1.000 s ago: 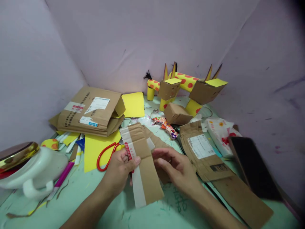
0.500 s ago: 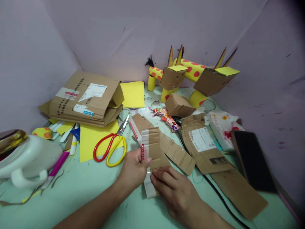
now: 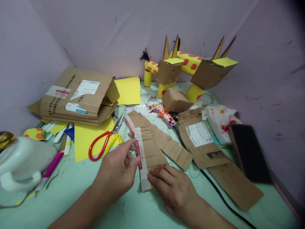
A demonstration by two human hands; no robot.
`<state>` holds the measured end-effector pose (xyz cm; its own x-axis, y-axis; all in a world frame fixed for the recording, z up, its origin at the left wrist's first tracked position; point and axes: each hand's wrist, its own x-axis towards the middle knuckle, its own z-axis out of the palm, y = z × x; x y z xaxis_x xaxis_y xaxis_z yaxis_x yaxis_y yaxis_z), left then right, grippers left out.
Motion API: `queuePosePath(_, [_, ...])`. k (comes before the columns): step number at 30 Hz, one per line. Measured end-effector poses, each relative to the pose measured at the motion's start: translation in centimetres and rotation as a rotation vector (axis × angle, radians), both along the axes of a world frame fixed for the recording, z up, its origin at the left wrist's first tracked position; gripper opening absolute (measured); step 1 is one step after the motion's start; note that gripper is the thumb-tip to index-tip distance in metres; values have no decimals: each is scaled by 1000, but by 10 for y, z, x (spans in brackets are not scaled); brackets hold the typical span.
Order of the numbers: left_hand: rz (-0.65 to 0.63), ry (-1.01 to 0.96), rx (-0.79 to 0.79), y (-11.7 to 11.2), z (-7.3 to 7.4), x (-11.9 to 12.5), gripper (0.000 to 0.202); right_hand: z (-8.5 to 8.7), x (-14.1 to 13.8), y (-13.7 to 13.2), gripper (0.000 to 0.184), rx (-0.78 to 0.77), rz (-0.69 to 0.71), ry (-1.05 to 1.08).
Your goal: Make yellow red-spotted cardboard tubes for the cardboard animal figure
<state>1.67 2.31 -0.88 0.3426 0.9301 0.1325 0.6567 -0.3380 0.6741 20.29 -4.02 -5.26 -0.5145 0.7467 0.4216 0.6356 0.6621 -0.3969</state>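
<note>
A narrow cardboard piece (image 3: pixel 152 149) with a white tape strip and red print along its left edge lies flat on the pale green table (image 3: pixel 100 190). My left hand (image 3: pixel 118 171) is at that taped edge, thumb and curled fingers pinching it. My right hand (image 3: pixel 172 187) lies flat on the near end of the piece, fingers stretched out and pressing down. A longer cardboard strip (image 3: pixel 166 143) lies partly under it to the right.
Red and yellow scissors (image 3: pixel 105 144) rest on yellow paper (image 3: pixel 92 140) to the left. Flattened boxes (image 3: pixel 78 98), a white jug (image 3: pixel 21 159), pens (image 3: pixel 51 167), cardboard giraffe figures (image 3: pixel 190 66), a labelled cardboard sheet (image 3: pixel 200 136), a dark phone (image 3: pixel 247 152) and a black cable (image 3: pixel 214 189) surround the hands.
The cardboard piece, held up in both hands, has come down flat on the table. My right hand moved onto its near end; my left hand stayed at its taped edge.
</note>
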Motion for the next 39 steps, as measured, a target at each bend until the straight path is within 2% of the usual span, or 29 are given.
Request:
queuePosePath(1, [-157,26,36,-3,4,-5,37,0,0,0,34,6,-10,-8])
queuePosePath(3, [-535,65,-2,-11,9,-9,46,-1,-1,-1,31,6,-36,-19])
queuePosePath(4, [-581,76,-19,-14,8,-8,45,-1,-1,-1,29,-2,-48,-21])
queuePosePath(6, [-504,107,-40,-20,2,-2,32,0,-3,-2,27,-31,-71,-4])
queuePosePath(8, [-484,117,-54,-24,-8,4,21,1,-4,-1,25,-67,-102,19])
queuePosePath(12, [-449,72,-42,-22,-17,10,23,3,-4,4,18,-97,-148,42])
queuePosePath(15, [-405,40,-87,-18,-16,9,25,2,-1,7,16,-161,-152,160])
queuePosePath(17, [-389,5,-148,-15,-14,8,28,3,2,8,22,-232,-142,273])
queuePosePath(19, [-367,33,-186,-14,-13,6,21,5,5,8,19,-285,-125,329])
queuePosePath(21, [-370,114,-195,-14,-11,5,12,8,7,7,9,-303,-113,332])
queuePosePath(22, [-390,156,-189,-15,-10,5,15,9,7,7,7,-316,-110,326])
queuePosePath(25, [-460,257,-173,-16,-8,6,24,11,5,6,13,-371,-122,306])
queuePosePath(27, [-458,311,-189,-16,-9,7,25,10,5,6,15,-397,-138,280])
queuePosePath(30, [-440,314,-206,-15,-12,8,16,8,6,4,14,-380,-145,246])
queuePosePath(32, [-473,265,-182,-14,-14,7,8,8,7,4,12,-351,-110,255])
queuePosePath(35, [-533,155,-129,-14,-14,4,12,11,8,5,11,-271,-41,255])
queuePosePath(39, [-565,34,-110,-14,-6,2,10,9,9,9,23,-123,-15,235])
